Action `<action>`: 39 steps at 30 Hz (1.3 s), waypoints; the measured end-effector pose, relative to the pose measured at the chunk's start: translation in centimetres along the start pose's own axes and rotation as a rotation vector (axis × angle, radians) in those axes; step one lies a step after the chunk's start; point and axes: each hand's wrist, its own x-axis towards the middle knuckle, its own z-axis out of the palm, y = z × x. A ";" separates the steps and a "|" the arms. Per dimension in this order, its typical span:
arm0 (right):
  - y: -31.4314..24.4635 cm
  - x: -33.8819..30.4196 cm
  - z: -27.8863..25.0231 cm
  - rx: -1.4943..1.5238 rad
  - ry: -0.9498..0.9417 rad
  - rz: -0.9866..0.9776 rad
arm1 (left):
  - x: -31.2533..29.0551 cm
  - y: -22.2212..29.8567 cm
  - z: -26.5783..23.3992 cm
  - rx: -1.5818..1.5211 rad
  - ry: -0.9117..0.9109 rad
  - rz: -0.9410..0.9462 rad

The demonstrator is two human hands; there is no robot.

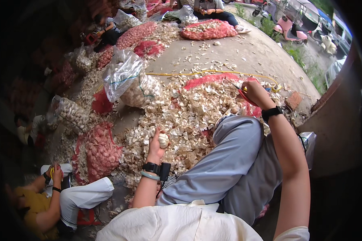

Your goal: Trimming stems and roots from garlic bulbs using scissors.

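A pale garlic bulb (163, 140) rests in my left hand (155, 149), with the fingers curled round it and the thumb pointing up. My right hand (256, 94) is raised off to the right, closed on a pair of scissors (242, 90). Their thin blades point left, away from the bulb, and the fist covers part of the handles. A thick heap of garlic skins and stem scraps (177, 116) spreads beneath and beyond both hands.
Clear plastic bags of garlic (142, 88) and a red net sack of bulbs (102, 150) stand left of the heap. A yellow cord (213, 71) crosses the floor beyond. A brick (293, 100) lies at right. A co-worker (40, 205) sits at lower left; others sit farther back.
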 end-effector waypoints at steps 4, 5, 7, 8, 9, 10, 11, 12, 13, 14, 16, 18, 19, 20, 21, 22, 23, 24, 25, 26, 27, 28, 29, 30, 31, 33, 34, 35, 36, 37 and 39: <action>0.2 0.0 -0.4 -0.015 -0.001 0.000 | 0.6 -0.4 0.2 -0.126 -0.070 -0.049; 0.5 0.1 -0.3 -0.015 0.007 0.007 | 0.8 -0.5 0.1 -0.172 -0.068 -0.077; 0.9 0.4 0.3 -0.017 0.022 0.017 | 0.9 -0.6 0.0 -0.266 -0.062 -0.133; 1.0 0.4 0.3 -0.020 0.018 0.025 | 0.9 -0.8 0.3 -0.306 -0.030 -0.108; 1.1 0.4 0.2 -0.013 0.014 0.027 | 0.7 -0.8 0.3 -0.267 -0.077 -0.120; 1.1 0.4 0.0 -0.004 0.009 0.026 | 0.3 -0.5 0.9 -0.290 -0.038 -0.165; 1.1 0.3 -0.1 0.004 0.003 0.025 | 0.2 -0.3 1.4 -0.313 0.001 -0.210; 1.1 0.3 -0.3 0.006 0.002 0.047 | 0.3 -0.5 1.5 -0.335 -0.038 -0.251; 1.2 0.4 -0.2 0.008 0.001 0.043 | 0.2 -0.5 1.3 -0.355 -0.073 -0.285; 1.5 0.6 -0.1 0.010 0.000 0.040 | 0.0 -0.5 1.1 -0.375 -0.107 -0.320; 1.6 1.1 0.4 0.020 0.002 0.023 | 1.1 -0.7 -1.5 -0.411 -0.275 -0.377; 2.0 1.3 0.9 0.024 0.011 0.014 | 1.7 -1.0 -2.3 -0.421 -0.328 -0.389; 2.1 1.3 1.0 0.025 0.013 0.012 | 1.8 -1.1 -2.3 -0.414 -0.295 -0.368; 2.1 1.3 1.1 0.025 0.015 0.010 | 1.9 -1.2 -2.3 -0.407 -0.261 -0.347; 2.1 1.4 1.2 0.026 0.016 0.008 | 1.9 -1.3 -2.4 -0.398 -0.227 -0.318; 2.2 1.5 1.3 0.029 0.017 0.001 | 1.8 -1.3 -2.4 -0.388 -0.193 -0.289; 2.3 1.5 1.4 0.033 0.017 -0.007 | 1.8 -1.4 -2.4 -0.377 -0.159 -0.258; 2.4 1.6 1.5 0.036 0.018 -0.014 | 1.7 -1.5 -2.4 -0.342 -0.129 -0.228; 2.6 1.6 1.5 0.042 0.018 0.000 | 1.5 -1.5 -1.9 -0.307 -0.101 -0.199; 2.8 1.6 1.4 0.047 0.019 0.014 | 1.3 -1.6 -1.4 -0.272 -0.073 -0.171; 3.1 1.6 1.4 0.052 0.019 0.029 | 1.2 -1.6 -0.9 -0.233 -0.062 -0.160; 3.0 1.6 1.3 0.056 0.019 0.024 | 1.0 -1.4 -0.5 -0.194 -0.048 -0.146; 3.0 1.5 1.1 0.058 0.019 0.019 | 0.9 -1.4 -0.2 -0.156 -0.034 -0.131; 3.1 1.4 0.9 0.061 0.019 0.013 | 1.1 -1.6 -0.2 -0.135 -0.044 -0.108; 2.9 1.5 0.9 0.056 0.020 0.004 | 1.2 -1.6 -0.5 -0.114 -0.050 -0.079; 2.4 1.8 1.0 0.049 0.018 -0.021 | 1.2 -1.7 -1.2 -0.095 -0.054 -0.054; 1.1 1.8 0.5 0.051 -0.024 0.010 | 1.0 -1.7 -1.5 -0.099 -0.046 -0.051; 0.7 1.8 0.5 0.072 0.003 -0.015 | 0.7 -1.3 -1.5 -0.104 -0.037 -0.035; 1.3 2.0 1.0 0.098 0.044 -0.035 | 0.6 -1.3 -1.2 -0.132 -0.032 -0.026; 1.7 2.0 1.1 0.134 0.057 -0.042 | 0.8 -1.5 -1.3 -0.196 -0.055 -0.027; 1.9 1.4 0.0 0.119 0.030 -0.037 | 1.3 -1.8 -0.7 -0.278 -0.092 -0.024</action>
